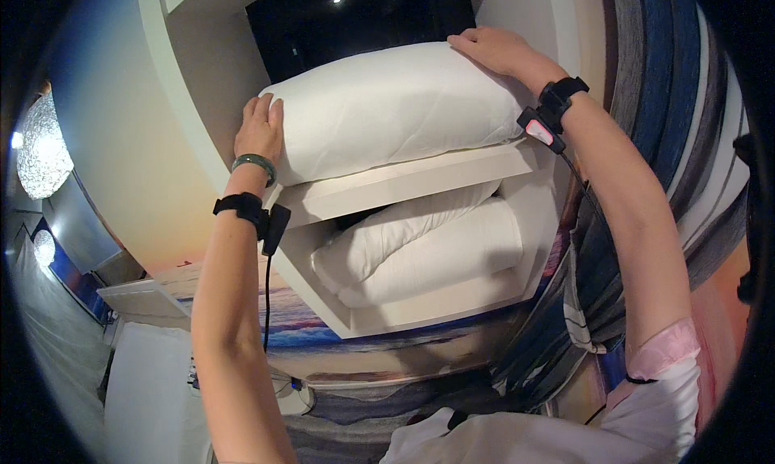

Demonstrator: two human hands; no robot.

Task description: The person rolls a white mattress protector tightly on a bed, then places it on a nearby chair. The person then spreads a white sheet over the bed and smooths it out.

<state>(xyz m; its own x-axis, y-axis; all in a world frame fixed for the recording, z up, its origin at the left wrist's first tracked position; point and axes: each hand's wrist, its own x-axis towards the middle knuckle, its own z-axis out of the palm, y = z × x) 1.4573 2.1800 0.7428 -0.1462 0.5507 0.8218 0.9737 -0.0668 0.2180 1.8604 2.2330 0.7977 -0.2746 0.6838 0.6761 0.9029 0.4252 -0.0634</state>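
A plump white pillow or folded duvet (387, 103) rests on the upper shelf (412, 176) of a white wall niche. At its left end, my left hand (260, 131) lies with the fingers against the fabric. My right hand (493, 49) holds the upper right corner, thumb and fingers partly hidden from above. The bundle sits between both hands. On the lower shelf (436, 297), a rolled white quilt (442, 246) lies with a gathered white piece of bedding (387, 237) over it.
A dark glossy panel (363, 28) backs the upper niche. To the right hang blue and grey curtains (654, 100), gathered lower down. At the left are a glowing textured lamp (42, 149) and a white-covered surface (148, 391). Cables trail from bands on both wrists.
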